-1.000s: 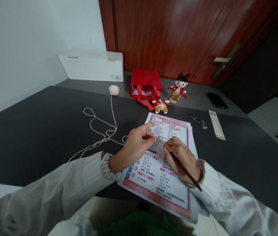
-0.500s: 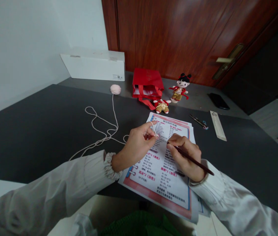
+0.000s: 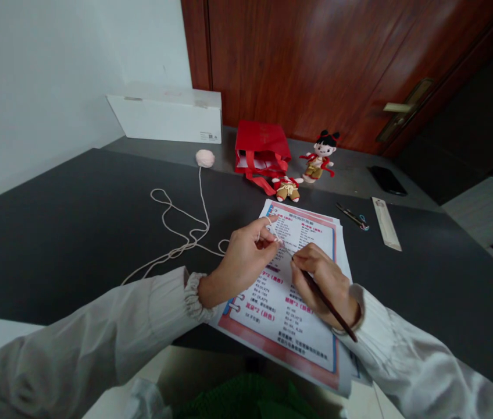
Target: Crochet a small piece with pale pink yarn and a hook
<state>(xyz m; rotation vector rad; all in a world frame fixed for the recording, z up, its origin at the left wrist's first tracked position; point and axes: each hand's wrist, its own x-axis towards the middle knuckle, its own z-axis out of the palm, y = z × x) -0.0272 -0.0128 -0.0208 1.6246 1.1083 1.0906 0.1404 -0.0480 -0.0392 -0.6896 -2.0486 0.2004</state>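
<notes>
Between the fingertips of my left hand point(image 3: 249, 256) is a small pale crocheted piece point(image 3: 278, 241), with a strand of yarn looped over the index finger. My right hand point(image 3: 322, 285) is closed round the dark brown handle of a crochet hook point(image 3: 331, 307); its thin metal tip reaches the little piece. Below both hands lies a printed pattern sheet point(image 3: 299, 343) on top of other papers. The pale yarn point(image 3: 172, 254) runs in loose loops over the table from a small yarn ball point(image 3: 205, 158) to my left hand.
At the back stand a white box point(image 3: 168, 119), a red gift bag point(image 3: 261, 145) and a crocheted doll point(image 3: 320, 156). A headless doll body point(image 3: 287, 189) lies before the bag. To the right are small scissors point(image 3: 353, 216), a flat pale packet point(image 3: 386, 224) and a black phone point(image 3: 387, 180).
My right hand has moved a little left and down, turning the hook handle steeper. The hook tip is now at the crocheted piece, and the yarn by my left fingers is drawn closer.
</notes>
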